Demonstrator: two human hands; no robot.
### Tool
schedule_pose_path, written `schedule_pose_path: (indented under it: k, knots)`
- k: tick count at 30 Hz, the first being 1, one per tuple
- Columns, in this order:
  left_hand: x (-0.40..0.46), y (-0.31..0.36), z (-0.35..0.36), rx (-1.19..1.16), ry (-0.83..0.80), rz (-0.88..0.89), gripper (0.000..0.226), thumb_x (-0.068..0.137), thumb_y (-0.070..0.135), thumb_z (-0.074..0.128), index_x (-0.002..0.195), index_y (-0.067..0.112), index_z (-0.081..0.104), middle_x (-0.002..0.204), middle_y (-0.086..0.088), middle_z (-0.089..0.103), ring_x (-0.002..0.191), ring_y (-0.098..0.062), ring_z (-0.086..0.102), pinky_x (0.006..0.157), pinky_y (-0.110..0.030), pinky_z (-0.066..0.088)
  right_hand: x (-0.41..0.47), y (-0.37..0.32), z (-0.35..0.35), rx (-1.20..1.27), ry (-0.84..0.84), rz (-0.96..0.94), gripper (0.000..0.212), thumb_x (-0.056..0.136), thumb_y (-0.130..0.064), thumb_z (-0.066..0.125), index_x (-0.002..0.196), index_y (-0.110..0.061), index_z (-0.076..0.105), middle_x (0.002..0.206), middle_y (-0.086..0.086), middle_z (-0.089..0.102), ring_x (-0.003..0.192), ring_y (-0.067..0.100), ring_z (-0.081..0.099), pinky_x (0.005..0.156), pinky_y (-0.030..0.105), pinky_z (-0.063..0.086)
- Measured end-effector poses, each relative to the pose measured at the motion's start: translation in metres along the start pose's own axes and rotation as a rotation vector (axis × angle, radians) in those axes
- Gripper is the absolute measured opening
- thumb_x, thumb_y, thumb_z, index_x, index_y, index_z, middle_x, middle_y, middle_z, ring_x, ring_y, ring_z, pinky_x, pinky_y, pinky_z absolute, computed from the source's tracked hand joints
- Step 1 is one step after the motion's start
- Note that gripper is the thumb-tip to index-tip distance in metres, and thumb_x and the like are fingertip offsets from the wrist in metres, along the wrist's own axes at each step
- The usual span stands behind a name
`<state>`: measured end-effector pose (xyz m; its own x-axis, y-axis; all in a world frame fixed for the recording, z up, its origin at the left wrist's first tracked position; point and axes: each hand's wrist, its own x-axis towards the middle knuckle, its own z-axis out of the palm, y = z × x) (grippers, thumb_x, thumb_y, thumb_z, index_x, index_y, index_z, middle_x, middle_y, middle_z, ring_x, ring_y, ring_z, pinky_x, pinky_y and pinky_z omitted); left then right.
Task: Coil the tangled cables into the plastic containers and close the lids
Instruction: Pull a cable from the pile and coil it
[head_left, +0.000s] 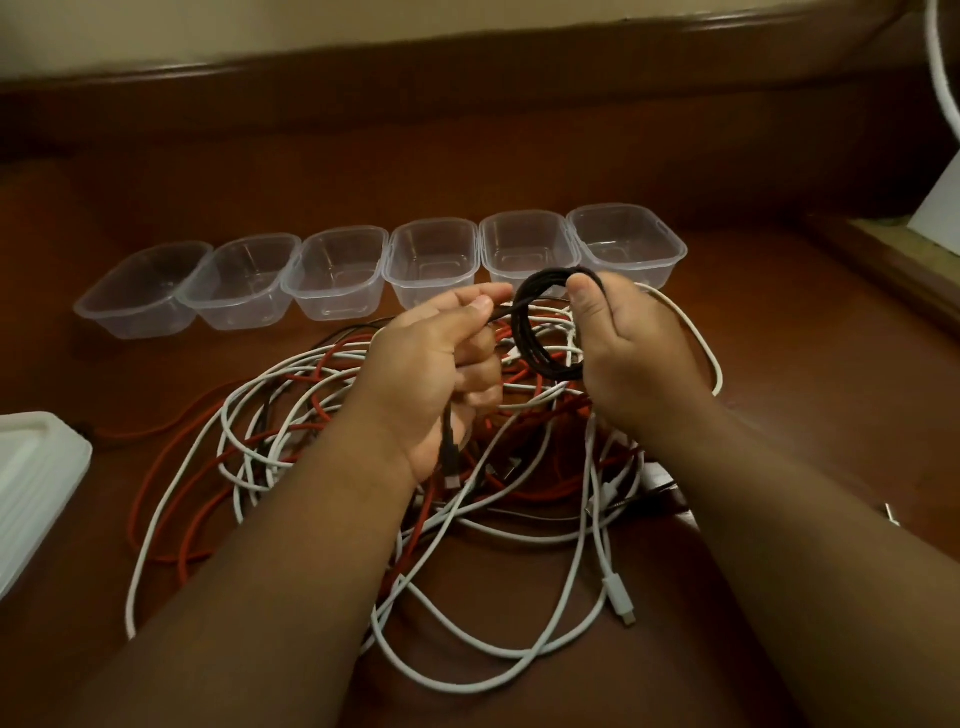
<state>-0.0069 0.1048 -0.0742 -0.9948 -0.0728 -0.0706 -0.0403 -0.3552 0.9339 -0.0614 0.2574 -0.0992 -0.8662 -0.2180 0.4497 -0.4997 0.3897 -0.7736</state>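
A black cable (524, 332) is wound into a small coil in mid-air over the pile. My right hand (631, 358) pinches the coil at its top and right side. My left hand (441, 374) grips the cable's free end, whose plug hangs down below the palm. Under both hands lies a tangle of white and red cables (322, 415) on the brown surface. Several clear plastic containers (335, 275) stand open in a row behind the pile, with nothing in them.
A stack of white lids (36, 483) lies at the left edge. A white plug (621, 597) of one cable points toward the front right. A white cord (940, 62) hangs at the top right, above a white sheet (943, 208).
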Motion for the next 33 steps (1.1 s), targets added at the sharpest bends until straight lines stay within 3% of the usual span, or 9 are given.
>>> schedule_pose_path:
  k: [4,8,10,13,16,19,22,25,33]
  knots:
    - [-0.005,0.000,0.003,0.246,-0.019,0.083,0.024,0.105,0.014,0.041,0.111,0.017,0.064,0.054,0.008,0.035,0.046,-0.008,0.027,0.048,-0.026,0.023,-0.001,-0.007,-0.003,0.195,0.024,0.082,0.034,0.107,-0.032,0.036,0.079,-0.023,0.053,0.062,-0.007,0.046,0.055,0.005,0.042,0.054,0.027,0.037]
    - [-0.006,-0.006,0.003,0.597,-0.004,0.230,0.021,0.104,0.022,0.046,0.096,0.024,0.065,0.059,0.005,0.050,0.054,-0.010,0.046,0.053,-0.022,0.040,-0.001,-0.015,-0.006,0.643,0.086,0.325,0.041,0.105,-0.039,0.039,0.070,-0.026,0.055,0.069,0.000,0.048,0.072,0.024,0.046,0.067,0.042,0.040]
    - [-0.007,-0.008,0.003,0.710,0.002,0.290,0.020,0.102,0.025,0.050,0.092,0.028,0.067,0.070,0.008,0.064,0.066,-0.004,0.060,0.064,-0.017,0.050,-0.001,-0.020,-0.009,0.805,0.091,0.406,0.040,0.105,-0.039,0.039,0.072,-0.022,0.053,0.067,0.000,0.048,0.067,0.024,0.047,0.060,0.036,0.041]
    - [-0.004,-0.009,0.000,0.724,0.088,0.327,0.012,0.097,0.031,0.059,0.096,0.034,0.071,0.096,0.013,0.070,0.091,0.001,0.064,0.082,-0.017,0.052,-0.001,-0.023,-0.008,0.928,0.005,0.431,0.040,0.106,-0.039,0.035,0.074,-0.018,0.048,0.058,-0.005,0.043,0.053,0.013,0.046,0.047,0.025,0.038]
    - [-0.002,-0.010,-0.001,0.549,0.159,0.247,0.009,0.086,0.033,0.070,0.087,0.029,0.078,0.089,0.010,0.074,0.082,-0.003,0.066,0.078,-0.026,0.051,-0.002,-0.025,-0.007,0.982,-0.072,0.422,0.040,0.106,-0.039,0.032,0.076,-0.017,0.047,0.058,-0.005,0.043,0.047,0.009,0.043,0.043,0.022,0.037]
    - [-0.003,-0.011,0.008,0.103,0.146,0.090,0.010,0.088,0.017,0.068,0.084,0.014,0.076,0.080,-0.001,0.074,0.069,-0.008,0.066,0.063,-0.022,0.053,-0.005,-0.026,-0.005,0.891,-0.078,0.381,0.036,0.106,-0.037,0.036,0.080,-0.016,0.050,0.069,0.005,0.051,0.059,0.016,0.055,0.055,0.029,0.051]
    - [-0.006,-0.013,0.015,-0.131,0.148,0.025,0.016,0.097,0.010,0.056,0.096,0.006,0.071,0.087,-0.006,0.076,0.079,-0.012,0.072,0.065,-0.022,0.058,-0.006,-0.018,0.000,0.409,-0.032,0.191,0.026,0.106,-0.035,0.038,0.091,-0.026,0.057,0.087,0.006,0.064,0.085,0.022,0.065,0.081,0.042,0.055]
    - [-0.009,-0.017,0.018,-0.174,0.115,0.024,0.018,0.095,0.017,0.056,0.100,0.008,0.071,0.093,-0.008,0.075,0.090,-0.016,0.072,0.077,-0.029,0.059,-0.006,-0.011,0.004,0.160,-0.007,0.075,0.018,0.106,-0.030,0.037,0.097,-0.036,0.051,0.086,-0.009,0.062,0.081,-0.005,0.060,0.066,0.013,0.047]
    - [-0.009,-0.022,0.016,-0.217,-0.024,-0.051,0.017,0.079,0.021,0.062,0.092,0.018,0.072,0.085,0.000,0.071,0.081,-0.010,0.067,0.079,-0.028,0.048,-0.004,-0.005,0.005,0.082,-0.076,0.087,0.022,0.106,-0.034,0.036,0.108,-0.024,0.056,0.089,-0.009,0.064,0.083,-0.005,0.058,0.063,0.012,0.045]
